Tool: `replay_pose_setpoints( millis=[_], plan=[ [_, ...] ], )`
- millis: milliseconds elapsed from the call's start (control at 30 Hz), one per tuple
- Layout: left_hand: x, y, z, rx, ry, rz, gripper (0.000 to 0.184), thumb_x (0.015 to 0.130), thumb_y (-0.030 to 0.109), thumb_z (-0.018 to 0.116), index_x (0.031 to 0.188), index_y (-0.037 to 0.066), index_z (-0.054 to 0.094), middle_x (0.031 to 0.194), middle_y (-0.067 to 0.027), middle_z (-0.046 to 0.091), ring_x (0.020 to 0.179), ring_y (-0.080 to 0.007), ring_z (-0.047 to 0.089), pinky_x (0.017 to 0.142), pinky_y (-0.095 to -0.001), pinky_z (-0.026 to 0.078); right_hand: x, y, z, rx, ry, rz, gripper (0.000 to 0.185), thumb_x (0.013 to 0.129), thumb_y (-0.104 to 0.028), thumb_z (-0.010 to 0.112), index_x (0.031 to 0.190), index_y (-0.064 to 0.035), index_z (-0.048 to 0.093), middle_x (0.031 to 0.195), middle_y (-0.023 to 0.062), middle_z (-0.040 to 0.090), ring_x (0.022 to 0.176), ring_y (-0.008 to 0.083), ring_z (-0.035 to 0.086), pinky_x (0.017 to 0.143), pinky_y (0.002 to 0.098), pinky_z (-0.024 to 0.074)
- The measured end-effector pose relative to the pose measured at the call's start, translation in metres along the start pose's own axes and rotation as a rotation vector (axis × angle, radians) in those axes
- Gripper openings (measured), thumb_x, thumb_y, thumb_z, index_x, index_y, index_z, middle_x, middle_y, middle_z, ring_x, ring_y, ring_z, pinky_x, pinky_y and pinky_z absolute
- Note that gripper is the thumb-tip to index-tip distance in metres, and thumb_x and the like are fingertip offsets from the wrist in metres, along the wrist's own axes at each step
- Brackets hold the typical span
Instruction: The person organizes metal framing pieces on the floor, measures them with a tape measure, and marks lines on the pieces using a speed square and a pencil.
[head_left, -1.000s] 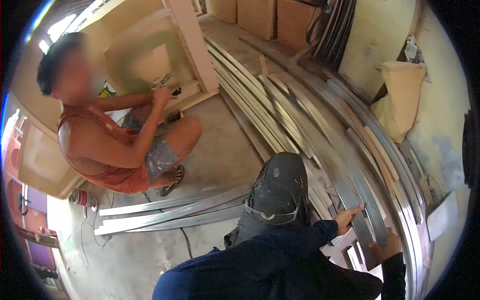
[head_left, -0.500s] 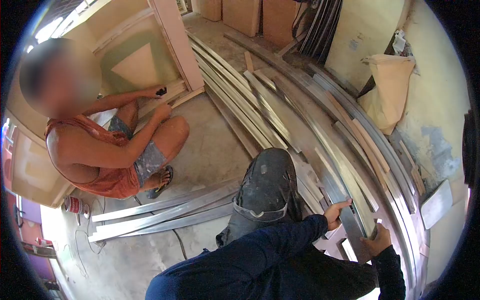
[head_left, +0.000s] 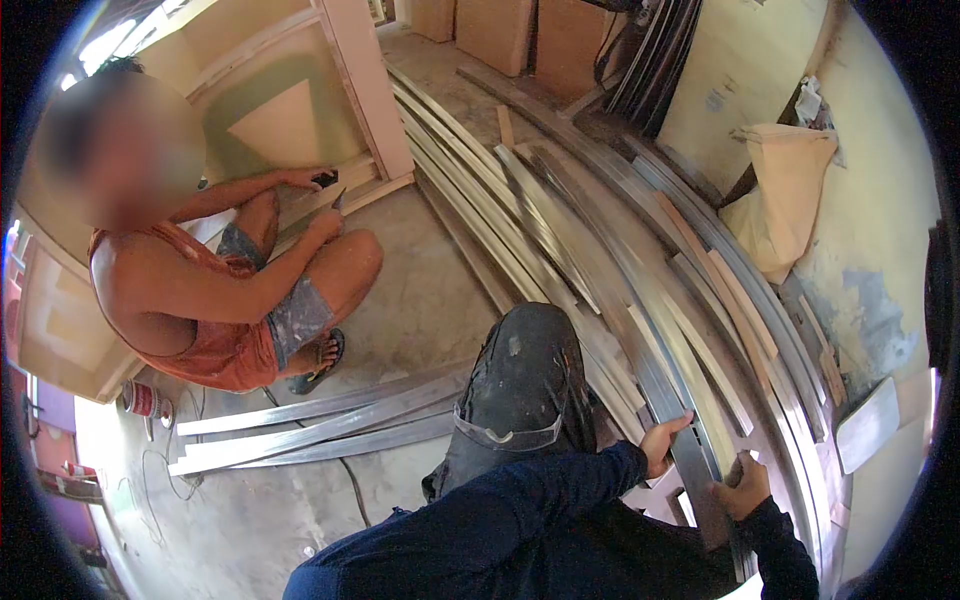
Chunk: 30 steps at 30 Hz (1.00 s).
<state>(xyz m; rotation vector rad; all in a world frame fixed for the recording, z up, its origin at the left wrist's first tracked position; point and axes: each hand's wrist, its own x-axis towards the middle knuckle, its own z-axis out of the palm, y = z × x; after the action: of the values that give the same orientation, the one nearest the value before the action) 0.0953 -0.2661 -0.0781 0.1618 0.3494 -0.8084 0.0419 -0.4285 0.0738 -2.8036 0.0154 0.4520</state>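
A long grey metal bar (head_left: 697,478) runs away from me at my right side, beside my bent knee. My left hand (head_left: 662,447) grips its left edge, the thumb lying on the top face and the fingers hidden underneath. Further down, my right hand (head_left: 742,488) is closed on the right edge of the same bar, fingers curled. A paler, shiny metal strip (head_left: 688,385) lies along the bar's right side and passes close to my right hand. Whether it is joined to the bar, I cannot tell.
More metal strips (head_left: 480,215) and wood strips (head_left: 738,300) cover the floor ahead. Several flat bars (head_left: 330,425) lie left of my knee. A crouching co-worker (head_left: 200,290) holds a small dark object beside a wooden frame (head_left: 365,90). A beige sack (head_left: 790,190) leans on the right wall.
The bar and both my hands sit slightly lower in view, with the right hand a little further left. A thin pointed tool now shows in the co-worker's nearer hand.
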Motion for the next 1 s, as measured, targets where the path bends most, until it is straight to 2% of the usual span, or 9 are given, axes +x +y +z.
replay_pose_setpoints(
  millis=[100,433,533,600,633,700,733,933,1000],
  plan=[
    [-0.001,-0.003,0.005,0.035,0.017,0.109,0.032,0.087,0.031,0.061,0.106,0.005,0.058,0.092,-0.007,0.066,0.079,-0.0197,0.065,0.073,-0.0346,0.053,0.005,-0.007,0.001,0.019,0.049,-0.043,0.047,0.056,-0.03,0.08,0.08,0.0001,0.053,0.06,0.0136,0.057,0.057,0.0288,0.059,0.052,0.0376,0.0456],
    [0.005,-0.008,0.001,0.149,0.097,0.156,0.046,0.082,0.036,0.068,0.106,-0.003,0.057,0.09,-0.0083,0.063,0.078,-0.0175,0.062,0.068,-0.0315,0.051,0.025,-0.019,-0.008,-0.019,-0.048,-0.077,0.054,0.058,-0.035,0.079,0.091,0.0015,0.056,0.064,0.0152,0.06,0.063,0.0321,0.062,0.056,0.0386,0.0487],
    [-0.001,-0.005,0.011,0.132,0.108,0.148,0.046,0.08,0.035,0.07,0.101,-0.004,0.058,0.084,-0.0074,0.063,0.074,-0.0147,0.061,0.063,-0.0314,0.049,0.029,-0.017,-0.005,0.027,0.023,-0.109,0.061,0.059,-0.037,0.078,0.099,0.0026,0.056,0.076,0.0195,0.064,0.073,0.0354,0.064,0.065,0.0406,0.0514],
    [0.021,-0.014,-0.009,0.142,0.077,0.147,0.038,0.083,0.025,0.067,0.108,-0.002,0.056,0.095,-0.0093,0.063,0.081,-0.0202,0.064,0.07,-0.0339,0.053,0.031,-0.015,-0.004,-0.049,0.059,-0.166,0.065,0.06,-0.037,0.078,0.104,0.003,0.054,0.089,0.0242,0.064,0.083,0.0388,0.064,0.074,0.043,0.0514],
    [0.025,-0.016,-0.01,0.146,0.067,0.146,0.036,0.084,0.022,0.066,0.11,-0.002,0.055,0.098,-0.01,0.064,0.084,-0.022,0.064,0.072,-0.0347,0.055,0.03,-0.02,-0.005,-0.049,0.06,-0.164,0.065,0.06,-0.037,0.078,0.104,0.003,0.054,0.089,0.0242,0.064,0.083,0.0388,0.064,0.074,0.043,0.0514],
    [0.017,-0.017,-0.001,0.11,0.069,0.236,0.046,0.076,0.034,0.075,0.098,-0.003,0.059,0.073,-0.002,0.056,0.066,-0.0132,0.055,0.062,-0.0306,0.046,0.029,-0.041,-0.01,-0.145,0.046,-0.059,0.067,0.061,-0.037,0.078,0.108,0.0027,0.052,0.095,0.0263,0.062,0.087,0.0419,0.062,0.077,0.0446,0.0502],
    [0.022,-0.018,-0.006,0.112,0.069,0.235,0.046,0.076,0.034,0.075,0.098,-0.003,0.059,0.073,-0.002,0.056,0.066,-0.0132,0.055,0.062,-0.0306,0.046,0.03,-0.041,-0.009,-0.143,0.048,-0.058,0.067,0.061,-0.037,0.078,0.108,0.0027,0.052,0.095,0.0263,0.062,0.087,0.0419,0.062,0.077,0.0446,0.0502],
    [0.011,-0.011,0.003,0.117,0.062,0.156,0.045,0.077,0.03,0.074,0.101,-0.004,0.058,0.084,-0.0069,0.061,0.072,-0.0174,0.059,0.066,-0.0332,0.049,0.048,-0.032,0.002,-0.051,0.063,-0.152,0.068,0.062,-0.035,0.078,0.111,0.0024,0.049,0.089,0.026,0.063,0.085,0.0409,0.062,0.073,0.0451,0.0502],
    [-0.002,-0.006,0.017,0.065,-0.005,0.175,0.042,0.079,0.026,0.072,0.105,-0.004,0.058,0.094,-0.0101,0.063,0.08,-0.02,0.062,0.07,-0.035,0.051,0.053,-0.031,0.006,-0.082,0.116,-0.193,0.067,0.062,-0.035,0.078,0.11,0.0025,0.049,0.086,0.0257,0.063,0.083,0.0405,0.062,0.072,0.0454,0.05]
  ],
)
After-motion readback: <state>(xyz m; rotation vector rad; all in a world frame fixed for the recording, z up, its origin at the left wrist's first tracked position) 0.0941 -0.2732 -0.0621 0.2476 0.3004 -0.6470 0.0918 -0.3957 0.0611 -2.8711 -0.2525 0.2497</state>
